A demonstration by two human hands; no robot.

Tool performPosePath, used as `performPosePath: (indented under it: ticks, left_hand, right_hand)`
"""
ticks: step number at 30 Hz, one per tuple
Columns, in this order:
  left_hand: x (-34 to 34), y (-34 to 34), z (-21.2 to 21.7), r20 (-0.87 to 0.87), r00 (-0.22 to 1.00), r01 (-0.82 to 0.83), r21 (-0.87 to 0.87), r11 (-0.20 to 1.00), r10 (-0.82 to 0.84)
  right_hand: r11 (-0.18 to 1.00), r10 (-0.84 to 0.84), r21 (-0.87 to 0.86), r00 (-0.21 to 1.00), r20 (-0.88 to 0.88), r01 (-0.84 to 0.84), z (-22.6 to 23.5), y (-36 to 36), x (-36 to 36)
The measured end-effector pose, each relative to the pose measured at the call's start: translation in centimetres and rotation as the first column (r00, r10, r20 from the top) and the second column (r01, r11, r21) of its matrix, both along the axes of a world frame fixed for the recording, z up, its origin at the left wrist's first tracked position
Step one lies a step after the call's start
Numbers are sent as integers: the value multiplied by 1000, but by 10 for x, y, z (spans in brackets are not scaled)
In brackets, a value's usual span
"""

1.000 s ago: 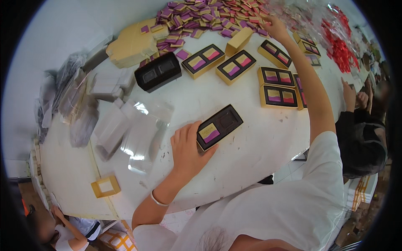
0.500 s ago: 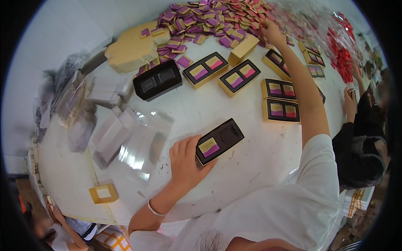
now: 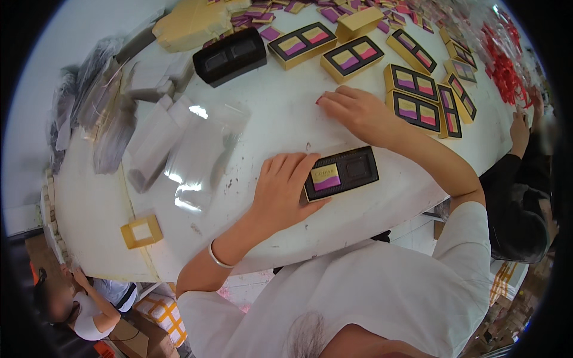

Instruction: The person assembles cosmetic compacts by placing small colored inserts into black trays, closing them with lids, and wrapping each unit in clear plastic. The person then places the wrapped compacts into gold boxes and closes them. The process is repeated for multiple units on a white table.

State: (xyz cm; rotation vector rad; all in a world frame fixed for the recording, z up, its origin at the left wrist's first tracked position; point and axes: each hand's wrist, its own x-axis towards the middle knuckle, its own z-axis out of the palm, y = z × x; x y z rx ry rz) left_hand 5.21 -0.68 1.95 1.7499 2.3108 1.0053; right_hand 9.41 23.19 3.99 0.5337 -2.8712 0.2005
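My left hand (image 3: 280,188), a silver bangle on its wrist, grips the left end of a two-compartment gift box (image 3: 341,173). A gold-and-purple wrapped chocolate (image 3: 326,178) lies in the box's left compartment; the right compartment of the black tray (image 3: 358,167) has nothing in it. Above the box, my right hand (image 3: 358,113) is closed, with a small red wrapped piece (image 3: 320,100) showing at its fingertips, mostly hidden by the fingers. Farther off stand several filled gold boxes (image 3: 352,58), each with one purple and one pink piece.
Stacked black trays (image 3: 230,56) stand at the far left beside clear plastic sleeves (image 3: 200,155). Loose wrapped chocolates (image 3: 334,13) heap along the back. A gold box sleeve (image 3: 141,231) lies near left. Red ribbons (image 3: 507,59) and a co-worker's hand (image 3: 519,128) are at the right.
My right hand has come back from the heap toward the box, with a red piece at its fingertips. My left hand and its box have shifted right, and the view has tilted downward.
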Motion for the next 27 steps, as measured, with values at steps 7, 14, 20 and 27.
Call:
performPosePath:
  ticks: [7, 14, 20, 27]
  left_hand:
    - [3, -3, 0, -15, 999, -43, -17, 999, 43]
    - [2, -3, -4, -50, 991, -122, -7, 993, 121]
    - [3, -3, -5, -33, 991, -127, -12, 992, 127]
    - [2, -1, -7, -37, 992, -118, -8, 993, 118]
  right_hand:
    - [804, -13, -583, 984, 180, 117, 2, 4, 9]
    - [920, 60, -356, 956, -287, -165, 25, -36, 68]
    - [943, 118, -239, 903, -413, -232, -4, -34, 82]
    - [976, -25, -215, 961, -274, -36, -1, -42, 90]
